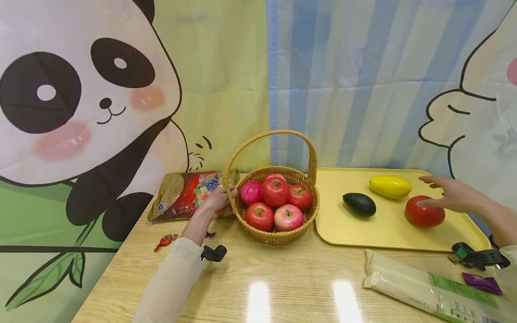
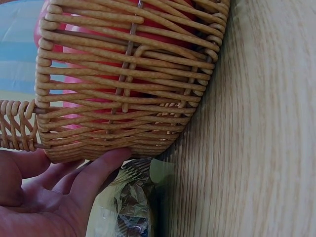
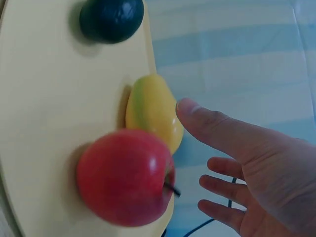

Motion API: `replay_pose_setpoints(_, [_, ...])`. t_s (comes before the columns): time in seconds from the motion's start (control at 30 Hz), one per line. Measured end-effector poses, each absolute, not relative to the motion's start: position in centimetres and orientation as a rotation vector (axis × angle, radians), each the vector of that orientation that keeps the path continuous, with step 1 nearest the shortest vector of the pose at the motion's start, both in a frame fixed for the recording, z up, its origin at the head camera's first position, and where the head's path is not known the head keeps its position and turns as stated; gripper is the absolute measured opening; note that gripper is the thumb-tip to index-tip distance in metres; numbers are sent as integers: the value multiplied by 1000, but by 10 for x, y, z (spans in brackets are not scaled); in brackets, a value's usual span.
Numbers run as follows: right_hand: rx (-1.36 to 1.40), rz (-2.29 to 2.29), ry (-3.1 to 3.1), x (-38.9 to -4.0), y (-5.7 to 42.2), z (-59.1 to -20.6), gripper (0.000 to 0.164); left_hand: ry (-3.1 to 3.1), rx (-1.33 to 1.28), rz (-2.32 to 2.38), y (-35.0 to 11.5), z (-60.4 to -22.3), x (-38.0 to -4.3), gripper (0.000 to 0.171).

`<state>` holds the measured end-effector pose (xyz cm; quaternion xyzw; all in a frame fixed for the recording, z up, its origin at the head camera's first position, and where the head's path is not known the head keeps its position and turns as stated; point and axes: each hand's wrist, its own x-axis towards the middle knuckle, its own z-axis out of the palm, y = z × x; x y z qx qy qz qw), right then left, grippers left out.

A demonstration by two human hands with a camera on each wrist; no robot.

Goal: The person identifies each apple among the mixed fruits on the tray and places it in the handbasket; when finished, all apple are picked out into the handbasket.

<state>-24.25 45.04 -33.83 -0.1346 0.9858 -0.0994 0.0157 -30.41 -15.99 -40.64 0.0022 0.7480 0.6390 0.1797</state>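
A wicker basket (image 1: pixel 278 235) with a tall arched handle holds several red apples (image 1: pixel 275 191) and a bright pink round fruit (image 1: pixel 251 193). My left hand (image 1: pixel 218 202) touches its left side by the foot of the handle. In the left wrist view, extended fingers (image 2: pixel 94 180) rest against the outside of the weave. On the yellow tray (image 1: pixel 307 215) to the right lies a red apple (image 3: pixel 123 180), its stem toward my right hand (image 1: pixel 456 195). That hand hovers beside and over the apple, thumb and fingers spread apart, holding nothing.
A yellow papaya-like fruit (image 1: pixel 390 186) and a dark green avocado-like fruit (image 1: pixel 359 205) also lie on the tray. Behind my left hand is a shiny candy bag (image 1: pixel 181 195). Wrapped candies (image 1: pixel 164 242) and a long pale package (image 1: pixel 428 287) lie nearer the front.
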Motion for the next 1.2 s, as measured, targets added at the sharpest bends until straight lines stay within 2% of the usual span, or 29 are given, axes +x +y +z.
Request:
replay_pose_setpoints(0.17, [-380,-307,3005,-240,465,-353,84,2102,10,1805,-159,-406,-304,47])
replay_pose_setpoints(0.47, [-413,-393,2997,-231,475,-374,78,2107,-8,1804,-159,-406,-303,46])
replay_pose_setpoints(1.0, [-386,-476,3041,-233,481,-385,78,2109,-19,1809,-159,-407,-304,45])
replay_pose_setpoints(1.2, [-366,-464,3076,-233,477,-377,81,2120,-7,1787,-159,-407,-305,46])
